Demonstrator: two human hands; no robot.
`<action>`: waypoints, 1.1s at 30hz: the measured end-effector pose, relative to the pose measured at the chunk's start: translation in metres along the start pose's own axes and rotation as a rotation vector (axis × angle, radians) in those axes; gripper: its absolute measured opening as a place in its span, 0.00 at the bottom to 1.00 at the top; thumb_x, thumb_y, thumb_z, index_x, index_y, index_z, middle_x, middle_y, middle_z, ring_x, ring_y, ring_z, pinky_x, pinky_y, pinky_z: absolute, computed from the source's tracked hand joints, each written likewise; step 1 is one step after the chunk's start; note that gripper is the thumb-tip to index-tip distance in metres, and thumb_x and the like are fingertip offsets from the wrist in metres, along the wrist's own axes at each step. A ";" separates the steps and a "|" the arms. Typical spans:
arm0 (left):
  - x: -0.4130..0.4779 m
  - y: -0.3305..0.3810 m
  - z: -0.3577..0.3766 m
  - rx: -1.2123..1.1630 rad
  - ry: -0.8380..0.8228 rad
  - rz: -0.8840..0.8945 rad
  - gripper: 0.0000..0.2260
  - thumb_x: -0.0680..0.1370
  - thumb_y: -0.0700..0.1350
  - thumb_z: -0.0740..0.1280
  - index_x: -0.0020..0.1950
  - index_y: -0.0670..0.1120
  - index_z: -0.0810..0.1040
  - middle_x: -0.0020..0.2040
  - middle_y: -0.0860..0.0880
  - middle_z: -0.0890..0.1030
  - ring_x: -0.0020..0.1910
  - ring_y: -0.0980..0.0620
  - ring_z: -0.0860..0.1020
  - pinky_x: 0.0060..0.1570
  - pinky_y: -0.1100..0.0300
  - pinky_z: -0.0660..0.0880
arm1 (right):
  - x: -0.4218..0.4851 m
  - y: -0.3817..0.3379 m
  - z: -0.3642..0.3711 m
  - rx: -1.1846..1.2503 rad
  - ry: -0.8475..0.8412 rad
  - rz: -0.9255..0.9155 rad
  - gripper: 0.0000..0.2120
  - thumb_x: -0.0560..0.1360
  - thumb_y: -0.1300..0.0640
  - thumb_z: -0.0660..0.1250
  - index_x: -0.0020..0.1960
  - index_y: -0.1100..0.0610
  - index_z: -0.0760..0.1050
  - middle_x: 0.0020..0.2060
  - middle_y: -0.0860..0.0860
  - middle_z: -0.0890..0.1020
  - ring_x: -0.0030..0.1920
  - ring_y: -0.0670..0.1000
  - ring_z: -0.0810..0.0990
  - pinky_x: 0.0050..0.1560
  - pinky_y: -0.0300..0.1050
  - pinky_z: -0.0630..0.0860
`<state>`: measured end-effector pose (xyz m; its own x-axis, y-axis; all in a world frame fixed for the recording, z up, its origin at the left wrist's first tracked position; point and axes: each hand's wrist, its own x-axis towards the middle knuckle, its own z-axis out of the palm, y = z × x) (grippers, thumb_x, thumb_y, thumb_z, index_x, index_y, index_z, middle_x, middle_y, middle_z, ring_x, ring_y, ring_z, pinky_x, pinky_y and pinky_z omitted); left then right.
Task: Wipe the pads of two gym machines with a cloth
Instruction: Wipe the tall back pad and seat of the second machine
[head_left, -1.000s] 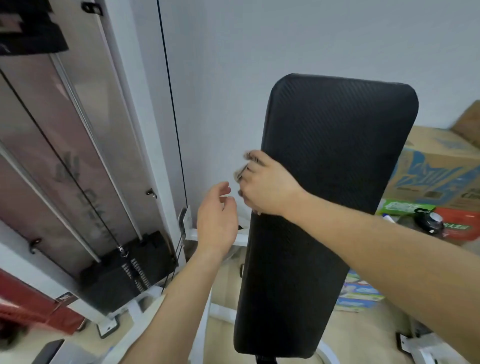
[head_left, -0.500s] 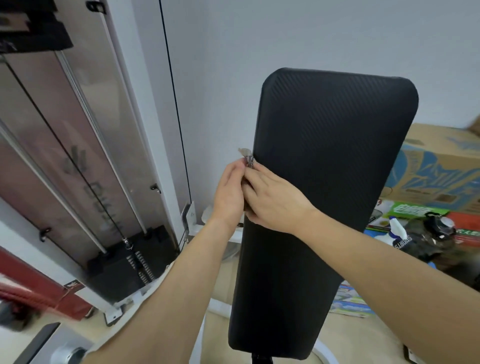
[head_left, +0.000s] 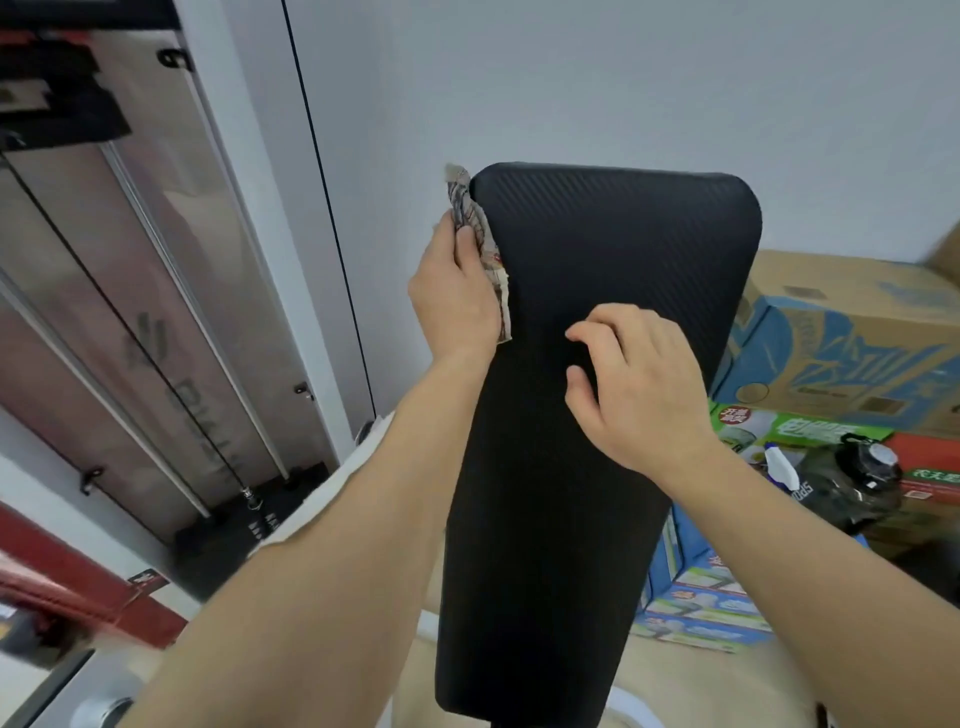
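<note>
While the tall black rectangular textured vinyl pad (head_left: 597, 364) stands nearly upright before me, I judge the wiping of it to be under way, at its upper left edge. My left hand (head_left: 454, 301) is closed around a crumpled grey patterned cloth (head_left: 480, 234), pressing it against that edge just below the top left corner. My right hand (head_left: 636, 379) carries nothing; its fingers are loosely curled, the tips resting on the pad's face near the middle. The pad's surface shows a fine diagonal weave, rounded corners, and no visible marks. Next move, in my judgement: draw the cloth along the left edge and across the face, steadying with the right. Cardboard boxes (head_left: 852, 343) stand beyond the pad's right edge; a cable machine frame (head_left: 156, 322) stands to its left.
</note>
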<state>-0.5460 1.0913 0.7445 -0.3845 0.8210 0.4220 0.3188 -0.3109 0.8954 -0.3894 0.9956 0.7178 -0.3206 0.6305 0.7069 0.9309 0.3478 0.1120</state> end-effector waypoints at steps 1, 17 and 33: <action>-0.007 -0.010 0.002 0.032 0.020 0.022 0.16 0.85 0.47 0.55 0.71 0.49 0.75 0.57 0.53 0.82 0.54 0.58 0.78 0.56 0.64 0.74 | 0.005 -0.001 0.001 0.007 0.031 0.019 0.15 0.75 0.54 0.65 0.59 0.60 0.77 0.54 0.57 0.78 0.52 0.56 0.76 0.51 0.50 0.71; -0.061 -0.074 -0.013 0.215 0.029 -0.047 0.14 0.86 0.48 0.53 0.59 0.46 0.77 0.44 0.50 0.80 0.41 0.51 0.77 0.40 0.59 0.68 | -0.026 -0.015 0.055 -0.047 0.054 -0.019 0.11 0.74 0.59 0.66 0.54 0.59 0.79 0.54 0.57 0.79 0.53 0.58 0.77 0.53 0.54 0.69; -0.228 -0.244 -0.042 0.376 -0.095 -0.427 0.13 0.85 0.48 0.52 0.51 0.46 0.74 0.37 0.47 0.77 0.39 0.45 0.78 0.39 0.54 0.70 | -0.144 -0.047 0.123 0.025 -0.045 -0.099 0.10 0.73 0.59 0.66 0.53 0.58 0.79 0.54 0.57 0.79 0.56 0.57 0.73 0.55 0.55 0.68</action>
<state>-0.5727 0.9593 0.4358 -0.4723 0.8814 0.0043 0.4457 0.2346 0.8639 -0.4089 0.9737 0.5249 -0.4191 0.6223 0.6612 0.8896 0.4271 0.1619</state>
